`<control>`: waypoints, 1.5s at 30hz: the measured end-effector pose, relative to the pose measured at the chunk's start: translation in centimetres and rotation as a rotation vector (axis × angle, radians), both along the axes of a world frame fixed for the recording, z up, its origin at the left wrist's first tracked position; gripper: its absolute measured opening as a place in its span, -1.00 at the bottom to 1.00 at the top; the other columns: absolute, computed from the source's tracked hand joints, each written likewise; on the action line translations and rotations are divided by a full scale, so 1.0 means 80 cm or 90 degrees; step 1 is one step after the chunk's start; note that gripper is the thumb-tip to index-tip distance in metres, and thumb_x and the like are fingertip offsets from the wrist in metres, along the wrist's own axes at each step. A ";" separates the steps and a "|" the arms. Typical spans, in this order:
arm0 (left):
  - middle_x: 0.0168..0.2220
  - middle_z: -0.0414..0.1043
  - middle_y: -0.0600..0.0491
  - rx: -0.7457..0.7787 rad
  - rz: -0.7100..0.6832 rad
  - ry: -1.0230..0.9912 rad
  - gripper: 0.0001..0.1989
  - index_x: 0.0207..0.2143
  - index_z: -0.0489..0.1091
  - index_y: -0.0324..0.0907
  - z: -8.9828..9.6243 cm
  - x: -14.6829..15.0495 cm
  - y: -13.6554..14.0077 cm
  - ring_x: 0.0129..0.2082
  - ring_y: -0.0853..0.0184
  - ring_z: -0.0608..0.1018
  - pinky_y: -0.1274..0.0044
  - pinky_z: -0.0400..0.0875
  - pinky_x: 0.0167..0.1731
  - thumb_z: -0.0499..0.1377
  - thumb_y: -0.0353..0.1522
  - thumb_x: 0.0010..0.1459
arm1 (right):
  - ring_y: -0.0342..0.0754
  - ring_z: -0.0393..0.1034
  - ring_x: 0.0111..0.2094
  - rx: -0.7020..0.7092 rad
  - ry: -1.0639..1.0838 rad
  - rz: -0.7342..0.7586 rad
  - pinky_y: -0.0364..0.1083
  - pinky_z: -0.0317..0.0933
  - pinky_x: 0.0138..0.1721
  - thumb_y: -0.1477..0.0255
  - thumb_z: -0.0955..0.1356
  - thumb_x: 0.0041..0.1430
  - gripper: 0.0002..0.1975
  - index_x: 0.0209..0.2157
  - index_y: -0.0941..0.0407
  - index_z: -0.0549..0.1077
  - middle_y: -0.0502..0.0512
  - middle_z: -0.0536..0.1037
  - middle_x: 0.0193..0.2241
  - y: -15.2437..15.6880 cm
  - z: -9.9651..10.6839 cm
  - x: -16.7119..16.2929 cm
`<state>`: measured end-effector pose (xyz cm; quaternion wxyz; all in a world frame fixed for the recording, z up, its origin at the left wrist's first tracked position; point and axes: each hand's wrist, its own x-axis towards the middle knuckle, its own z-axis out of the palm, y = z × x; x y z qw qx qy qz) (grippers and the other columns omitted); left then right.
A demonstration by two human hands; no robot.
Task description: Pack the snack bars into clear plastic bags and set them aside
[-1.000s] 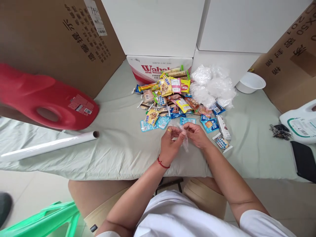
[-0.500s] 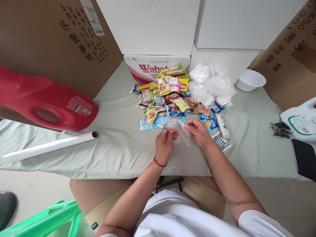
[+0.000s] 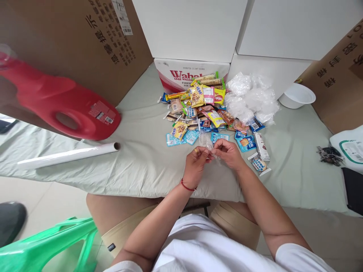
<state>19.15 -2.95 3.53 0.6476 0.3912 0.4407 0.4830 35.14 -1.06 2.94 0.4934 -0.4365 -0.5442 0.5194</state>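
A crumpled clear plastic bag (image 3: pixel 205 140) is pinched between my two hands, just in front of the snack pile. My left hand (image 3: pixel 196 166) has thumb and fingertips closed on the bag. Right beside it, my right hand (image 3: pixel 228 153) pinches the bag too, the fingertips of both hands nearly meeting. Behind them lies a heap of small wrapped snacks, with a yellow cookie packet (image 3: pixel 179 130) and a blue packet (image 3: pixel 246 143) at its front. A mound of clear plastic bags (image 3: pixel 252 99) lies to the right of the heap.
On the left are a red jug (image 3: pixel 85 109) and a white roll (image 3: pixel 70 155). A white bowl (image 3: pixel 297 95), keys (image 3: pixel 330 155), a white jug (image 3: pixel 351 147) and a black phone (image 3: pixel 353 190) are at the right. Cartons (image 3: pixel 193 75) line the back. A green stool (image 3: pixel 51 245) stands below.
My hands have come together, fingertips now almost touching, and the bag between them is gathered up more. The whole view has shifted, so things on the table appear further right.
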 end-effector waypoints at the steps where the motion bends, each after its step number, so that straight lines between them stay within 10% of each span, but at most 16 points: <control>1: -0.37 0.53 0.08 -0.007 -0.003 0.000 -0.59 -0.32 0.42 -0.16 0.000 0.000 0.000 -0.35 0.35 0.59 0.51 0.51 -0.33 0.34 0.00 0.09 | -0.09 0.26 -0.41 -0.002 0.000 0.003 -0.09 0.19 -0.35 0.01 0.57 0.03 -0.56 -0.43 0.07 0.47 -0.02 0.43 -0.47 0.000 0.000 0.000; 12: -0.52 0.43 0.14 0.058 0.050 0.073 -0.79 -0.44 0.37 -0.13 -0.006 -0.013 0.008 -0.51 0.42 0.44 0.54 0.34 -0.42 0.24 -0.21 0.13 | -0.17 0.11 -0.48 -0.031 0.153 -0.016 -0.13 0.02 -0.43 0.05 0.53 0.15 -0.59 -0.41 0.08 0.44 -0.05 0.35 -0.47 0.002 -0.008 0.011; 20: -0.50 0.39 0.13 0.162 -0.021 0.200 -0.78 -0.42 0.42 -0.12 -0.001 -0.011 -0.003 -0.49 0.39 0.36 0.53 0.26 -0.42 0.23 -0.18 0.17 | -0.09 0.27 -0.36 -0.015 0.025 0.054 -0.08 0.18 -0.27 0.03 0.52 0.16 -0.60 -0.40 0.09 0.52 0.00 0.44 -0.42 -0.005 0.001 0.003; 31: -0.50 0.39 0.13 0.098 -0.028 0.070 -0.80 -0.45 0.35 -0.12 0.004 -0.057 -0.004 -0.52 0.41 0.32 0.53 0.22 -0.45 0.21 -0.22 0.15 | -0.17 0.03 -0.50 -0.124 0.100 0.085 -0.14 -0.01 -0.48 0.00 0.55 0.08 -0.52 -0.46 0.09 0.41 -0.07 0.27 -0.51 -0.028 0.020 0.007; 36: -0.44 0.41 0.10 0.219 -0.067 0.151 -0.81 -0.40 0.43 -0.13 0.009 -0.065 -0.018 -0.44 0.38 0.38 0.51 0.29 -0.34 0.22 -0.22 0.22 | -0.20 0.01 -0.54 -0.189 0.058 0.039 -0.17 -0.18 -0.59 -0.08 0.48 0.15 -0.50 -0.38 0.09 0.44 -0.04 0.33 -0.47 -0.051 0.034 -0.009; 45: -0.29 0.46 0.04 0.133 -0.033 0.108 -0.61 -0.24 0.43 -0.11 0.005 -0.056 -0.045 -0.34 0.30 0.49 0.54 0.41 -0.45 0.24 0.03 0.22 | -0.09 0.21 -0.46 0.058 -0.235 -0.046 -0.10 0.08 -0.43 0.11 0.46 0.28 -0.68 -0.41 0.06 0.55 0.02 0.43 -0.48 -0.080 0.044 -0.050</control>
